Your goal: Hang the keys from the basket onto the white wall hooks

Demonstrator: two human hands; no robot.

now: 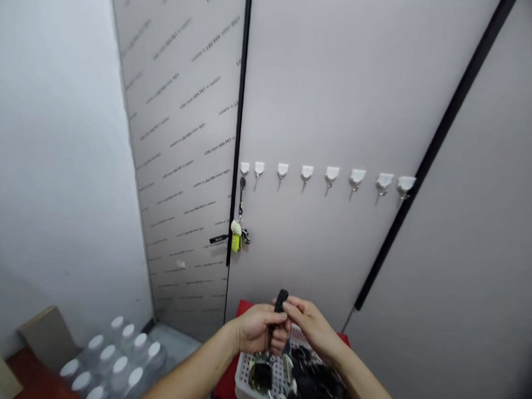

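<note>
My left hand (259,329) and my right hand (310,325) meet low in the middle, both closed on a small black key fob (281,300) that sticks up between the fingers. Below them a white perforated basket (242,380) holds several dark keys and fobs. It rests on a red surface (243,308). On the wall above runs a row of several white hooks (331,175). The leftmost hook (245,168) carries a key bunch with a yellow tag (238,236).
A pack of white-capped bottles (114,363) stands on the floor at lower left, next to a cardboard box (47,334). Black vertical strips (239,129) divide the grey wall panels.
</note>
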